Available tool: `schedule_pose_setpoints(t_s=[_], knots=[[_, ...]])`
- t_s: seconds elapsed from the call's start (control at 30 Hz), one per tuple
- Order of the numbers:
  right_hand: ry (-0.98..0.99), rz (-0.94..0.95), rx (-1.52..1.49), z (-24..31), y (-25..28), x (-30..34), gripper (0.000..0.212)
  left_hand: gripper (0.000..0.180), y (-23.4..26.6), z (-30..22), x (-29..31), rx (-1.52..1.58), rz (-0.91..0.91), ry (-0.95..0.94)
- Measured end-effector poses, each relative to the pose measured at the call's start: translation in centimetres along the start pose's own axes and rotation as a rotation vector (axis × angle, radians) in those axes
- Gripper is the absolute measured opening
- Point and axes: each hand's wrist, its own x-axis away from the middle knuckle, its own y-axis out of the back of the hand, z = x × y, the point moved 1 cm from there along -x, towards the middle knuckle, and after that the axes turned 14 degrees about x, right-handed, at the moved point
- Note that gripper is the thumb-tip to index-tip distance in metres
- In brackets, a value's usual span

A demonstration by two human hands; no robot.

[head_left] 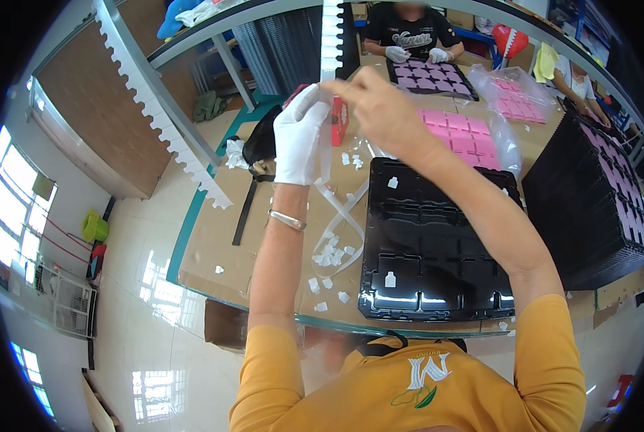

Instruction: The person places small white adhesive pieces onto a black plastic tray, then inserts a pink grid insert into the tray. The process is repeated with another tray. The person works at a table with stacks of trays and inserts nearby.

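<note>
Left of the tray [444, 248]: clear strip [326, 155], seemingly pinched by gloved left hand [300, 137]; bare right hand [385, 114], fingers narrowed, hold unclear; tearing risked by uneven pulling.

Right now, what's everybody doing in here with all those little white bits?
Someone in a yellow top has both hands raised to a long, pale strip hanging over the table: a white-gloved left hand and a bare right hand. Little white pieces lie scattered below, and a few sit on the big black tray in front. Across the table, another person has gloved hands at a tray of pink pieces.
</note>
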Motion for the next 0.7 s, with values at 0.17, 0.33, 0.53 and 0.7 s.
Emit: schedule_pose_setpoints(t_s=[0.17, 0.33, 0.53, 0.7], knots=[[0.07, -0.107, 0.201, 1.3, 0.7, 0.2, 0.036, 0.026, 0.2, 0.2, -0.4, 0.046, 0.012, 0.054], [0.016, -0.069, 0.11, 1.0, 1.2, -0.1, 0.032, 0.025, -0.1, -0.2, -0.6, 0.025, -0.017, 0.04], [-0.153, 0.008, -0.343, -0.6, -0.9, -0.2, 0.04, 0.023, -0.1, -0.4, -0.8, -0.021, -0.003, 0.014], [-0.522, 0.414, -0.943, -0.4, 1.6, -1.0, 0.047, 0.025, -0.1, -0.2, -0.7, -0.028, -0.03, 0.015]])
